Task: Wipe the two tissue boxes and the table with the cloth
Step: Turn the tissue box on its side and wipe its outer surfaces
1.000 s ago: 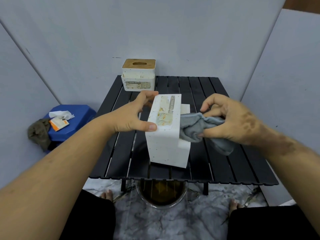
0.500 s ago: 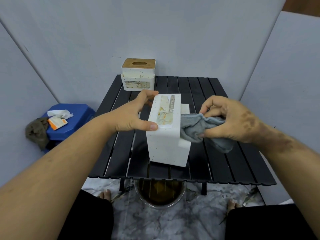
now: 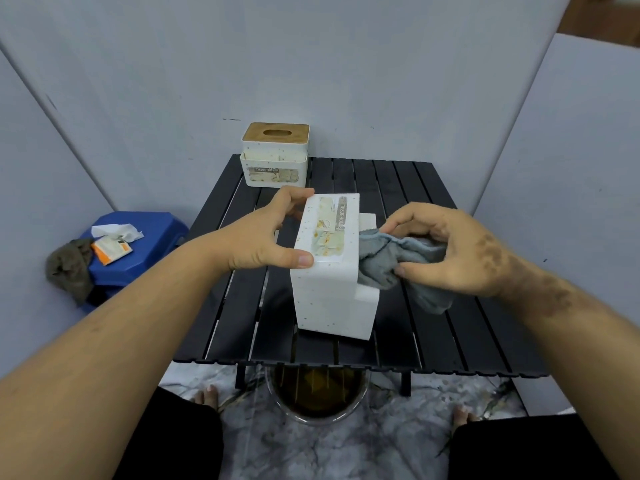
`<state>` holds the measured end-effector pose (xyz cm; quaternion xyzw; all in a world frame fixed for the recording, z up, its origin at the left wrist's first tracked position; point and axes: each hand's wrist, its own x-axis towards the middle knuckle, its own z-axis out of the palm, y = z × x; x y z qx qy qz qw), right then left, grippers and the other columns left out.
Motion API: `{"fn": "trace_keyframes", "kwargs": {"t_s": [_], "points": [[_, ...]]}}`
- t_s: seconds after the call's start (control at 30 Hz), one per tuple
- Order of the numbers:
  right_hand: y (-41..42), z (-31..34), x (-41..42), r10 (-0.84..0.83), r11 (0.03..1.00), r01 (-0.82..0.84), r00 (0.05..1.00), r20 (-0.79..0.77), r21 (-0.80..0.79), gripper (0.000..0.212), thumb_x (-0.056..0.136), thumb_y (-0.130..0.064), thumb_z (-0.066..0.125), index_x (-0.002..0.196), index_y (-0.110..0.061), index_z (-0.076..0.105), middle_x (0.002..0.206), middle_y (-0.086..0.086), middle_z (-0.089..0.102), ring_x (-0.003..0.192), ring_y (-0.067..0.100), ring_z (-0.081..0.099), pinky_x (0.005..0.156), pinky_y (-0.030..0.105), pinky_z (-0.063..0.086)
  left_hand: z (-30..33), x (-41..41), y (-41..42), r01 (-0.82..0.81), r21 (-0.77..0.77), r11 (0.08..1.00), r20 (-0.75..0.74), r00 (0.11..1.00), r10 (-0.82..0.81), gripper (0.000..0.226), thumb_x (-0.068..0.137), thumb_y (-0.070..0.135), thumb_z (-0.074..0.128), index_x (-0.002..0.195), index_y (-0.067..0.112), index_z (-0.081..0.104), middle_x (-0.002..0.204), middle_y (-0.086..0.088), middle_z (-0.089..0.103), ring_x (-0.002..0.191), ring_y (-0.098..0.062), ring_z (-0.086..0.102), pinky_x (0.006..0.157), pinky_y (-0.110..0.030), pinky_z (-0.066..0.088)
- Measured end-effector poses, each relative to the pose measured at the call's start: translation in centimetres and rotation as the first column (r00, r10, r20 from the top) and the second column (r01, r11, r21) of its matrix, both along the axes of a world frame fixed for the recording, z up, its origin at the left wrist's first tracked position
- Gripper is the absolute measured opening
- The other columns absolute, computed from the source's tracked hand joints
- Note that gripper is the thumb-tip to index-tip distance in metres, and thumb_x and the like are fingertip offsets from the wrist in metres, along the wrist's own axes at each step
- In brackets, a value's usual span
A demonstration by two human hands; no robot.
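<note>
The near tissue box [image 3: 332, 271] stands tipped on end at the slatted table's [image 3: 450, 341] centre, probably to expose its side. The left hand [image 3: 263, 244] grips it steady from nine o'clock; the right hand [image 3: 457, 251], at three, clutches the grey cloth [image 3: 388, 265] against it. The second tissue box [image 3: 275, 155] waits at eleven o'clock.

Right hand [image 3: 460, 252] with cloth [image 3: 391, 263] nudged slightly up the near tissue box [image 3: 330, 271] side
</note>
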<state>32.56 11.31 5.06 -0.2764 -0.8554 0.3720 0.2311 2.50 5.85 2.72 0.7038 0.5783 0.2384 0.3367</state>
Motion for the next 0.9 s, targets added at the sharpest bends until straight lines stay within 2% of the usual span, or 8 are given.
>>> {"fn": "trace_keyframes", "kwargs": {"t_s": [0.07, 0.17, 0.23, 0.37, 0.43, 0.53, 0.7, 0.9], "points": [[-0.5, -0.3, -0.3, 0.044, 0.999, -0.044, 0.999, -0.014, 0.009, 0.04, 0.077, -0.007, 0.075, 0.113, -0.02, 0.062, 0.105, -0.002, 0.073, 0.096, 0.021, 0.07, 0.086, 0.036, 0.057, 0.1, 0.1, -0.1, 0.002, 0.002, 1.0, 0.003, 1.0, -0.002, 0.127, 0.05, 0.089, 0.075, 0.151, 0.034, 0.023, 0.15, 0.021, 0.046, 0.141, 0.003, 0.041, 0.122, -0.039, 0.032], [-1.6, -1.0, -1.4, 0.0, 1.0, 0.0, 0.998, -0.063, -0.012, 0.045, 0.07, -0.018, 0.089, 0.109, -0.022, 0.066, 0.101, -0.013, 0.073, 0.092, 0.007, 0.07, 0.078, 0.017, 0.053, 0.2, 0.3, 0.0, 0.009, -0.004, 1.0, 0.003, 1.0, -0.009, 0.131, 0.048, 0.092, 0.073, 0.152, 0.033, 0.022, 0.151, 0.021, 0.045, 0.142, 0.002, 0.041, 0.123, -0.042, 0.032], [-1.8, -1.3, -1.7, -0.045, 0.999, 0.044, 0.995, -0.09, -0.021, 0.044, 0.065, -0.018, 0.091, 0.103, -0.023, 0.069, 0.096, -0.016, 0.073, 0.089, 0.004, 0.07, 0.076, 0.012, 0.052, 0.3, 0.2, 0.1, 0.013, -0.005, 1.0, 0.003, 1.0, -0.013, 0.132, 0.047, 0.093, 0.074, 0.153, 0.032, 0.022, 0.152, 0.02, 0.045, 0.142, 0.001, 0.04, 0.123, -0.042, 0.031], [0.2, -0.5, 0.1, -0.072, 0.997, 0.072, 0.997, -0.035, -0.008, 0.036, 0.066, -0.01, 0.09, 0.095, -0.022, 0.073, 0.092, -0.008, 0.075, 0.085, 0.01, 0.072, 0.077, 0.019, 0.056, 0.3, 0.1, 0.1, 0.015, -0.011, 1.0, -0.001, 1.0, -0.015, 0.129, 0.051, 0.085, 0.078, 0.154, 0.03, 0.021, 0.151, 0.021, 0.044, 0.142, 0.003, 0.04, 0.123, -0.041, 0.031], [1.8, -0.5, 1.1, -0.161, 0.987, 0.161, 0.987, -0.027, -0.008, 0.034, 0.065, -0.009, 0.089, 0.093, -0.021, 0.073, 0.089, -0.006, 0.076, 0.085, 0.013, 0.073, 0.08, 0.023, 0.057, 0.2, 0.0, 0.1, 0.009, -0.011, 1.0, -0.003, 1.0, -0.009, 0.127, 0.052, 0.081, 0.078, 0.154, 0.031, 0.021, 0.151, 0.021, 0.044, 0.141, 0.004, 0.04, 0.123, -0.04, 0.032], [3.5, -0.7, 1.7, -0.344, 0.939, 0.344, 0.936, -0.076, -0.019, 0.034, 0.066, -0.014, 0.09, 0.093, -0.02, 0.073, 0.089, -0.007, 0.077, 0.086, 0.007, 0.073, 0.083, 0.024, 0.057, 0.3, 0.0, 0.1, 0.012, -0.009, 1.0, -0.004, 1.0, -0.012, 0.135, 0.045, 0.093, 0.073, 0.153, 0.032, 0.021, 0.15, 0.024, 0.045, 0.14, 0.007, 0.041, 0.12, -0.034, 0.033], [4.2, -0.8, -0.8, -0.381, 0.923, 0.384, 0.917, -0.121, 0.004, 0.03, 0.069, -0.026, 0.089, 0.094, -0.025, 0.074, 0.089, -0.008, 0.076, 0.086, 0.005, 0.072, 0.08, 0.023, 0.057, 0.2, 0.1, 0.2, 0.022, -0.004, 1.0, -0.003, 1.0, -0.022, 0.135, 0.047, 0.092, 0.074, 0.155, 0.031, 0.021, 0.153, 0.019, 0.044, 0.143, 0.001, 0.04, 0.123, -0.04, 0.032], [4.4, -1.9, -4.7, -0.458, 0.881, 0.46, 0.888, -0.043, 0.106, 0.02, 0.078, -0.034, 0.081, 0.092, -0.022, 0.073, 0.085, -0.01, 0.07, 0.082, 0.008, 0.067, 0.073, 0.02, 0.054, 0.2, 0.5, 0.4, 0.02, -0.021, 1.0, -0.02, 1.0, -0.02, 0.116, 0.058, 0.066, 0.076, 0.154, 0.031, 0.02, 0.152, 0.018, 0.046, 0.142, -0.002, 0.041, 0.124, -0.045, 0.031]]}}
